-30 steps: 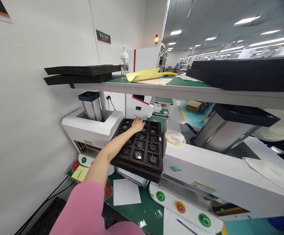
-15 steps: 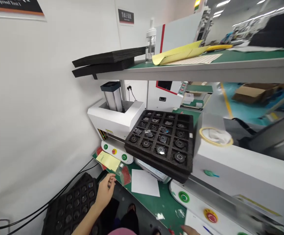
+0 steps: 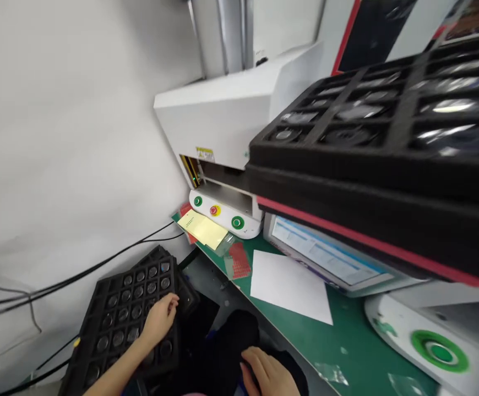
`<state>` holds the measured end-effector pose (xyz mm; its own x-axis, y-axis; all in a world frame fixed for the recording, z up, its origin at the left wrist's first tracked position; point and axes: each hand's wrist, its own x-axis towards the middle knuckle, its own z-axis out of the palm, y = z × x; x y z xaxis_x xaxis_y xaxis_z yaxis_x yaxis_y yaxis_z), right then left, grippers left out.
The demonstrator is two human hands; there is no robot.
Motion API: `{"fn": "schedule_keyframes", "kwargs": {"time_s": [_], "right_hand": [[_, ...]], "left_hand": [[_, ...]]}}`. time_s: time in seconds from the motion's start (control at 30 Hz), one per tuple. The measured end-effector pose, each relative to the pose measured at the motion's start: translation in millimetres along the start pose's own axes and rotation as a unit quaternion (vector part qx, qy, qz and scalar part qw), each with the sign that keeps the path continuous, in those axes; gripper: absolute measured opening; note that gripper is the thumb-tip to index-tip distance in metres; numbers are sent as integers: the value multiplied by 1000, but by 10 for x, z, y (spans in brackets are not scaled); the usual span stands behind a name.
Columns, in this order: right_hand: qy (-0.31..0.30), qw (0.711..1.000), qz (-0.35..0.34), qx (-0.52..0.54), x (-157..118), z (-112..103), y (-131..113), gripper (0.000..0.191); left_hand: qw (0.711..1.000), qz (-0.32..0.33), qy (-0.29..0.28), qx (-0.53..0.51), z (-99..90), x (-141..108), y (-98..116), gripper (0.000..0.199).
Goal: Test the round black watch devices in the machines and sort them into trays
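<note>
My left hand [image 3: 159, 319] is over the right part of a black foam tray [image 3: 113, 280] at the lower left, its fingers curled together. Whatever they may hold is hidden. Round, dark, glassy pieces, which look like watch faces [image 3: 133, 334], sit in the tray's pockets. Low in the middle, above the dark-clothed lap, is my right hand [image 3: 271, 374]. Its fingers are bent, with a gap between thumb and forefinger and nothing visible in it.
A second black foam tray [image 3: 347, 170] of round pieces is raised at the right, over a screen [image 3: 326, 250]. A white press machine [image 3: 223, 126] with buttons stands behind the green bench [image 3: 305, 344]. White paper [image 3: 289, 286] and yellow cards [image 3: 202, 228] lie there. Black cables [image 3: 99, 265] run along the wall.
The view has swung down and left, closer to the bench. My left hand is now over the lower-left tray. My right hand has moved from the bench's front to above the lap.
</note>
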<state>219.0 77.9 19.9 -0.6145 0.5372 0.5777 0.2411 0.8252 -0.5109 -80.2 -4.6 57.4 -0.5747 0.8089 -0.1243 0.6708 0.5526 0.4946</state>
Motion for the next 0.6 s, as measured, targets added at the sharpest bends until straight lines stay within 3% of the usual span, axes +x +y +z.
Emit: {"fn": "schedule_keyframes", "kwargs": {"time_s": [0.1, 0.23, 0.33, 0.43, 0.6], "right_hand": [[-8, 991, 84, 106, -247, 580, 3, 23], [-3, 955, 239, 176, -533, 1313, -281, 28], [-11, 923, 336, 188, -649, 1772, -566, 36], [-23, 890, 410, 197, -658, 2150, -726, 43], [4, 849, 493, 187, -438, 2659, -722, 38]], "left_hand": [[999, -8, 43, 3, 194, 70, -506, 20], [996, -24, 85, 3, 264, 68, -1092, 20], [990, -63, 126, 16, 110, 77, -1502, 21], [970, -144, 191, 42, -163, 154, -1944, 23], [901, -326, 277, 75, -460, 296, -2602, 40]]}}
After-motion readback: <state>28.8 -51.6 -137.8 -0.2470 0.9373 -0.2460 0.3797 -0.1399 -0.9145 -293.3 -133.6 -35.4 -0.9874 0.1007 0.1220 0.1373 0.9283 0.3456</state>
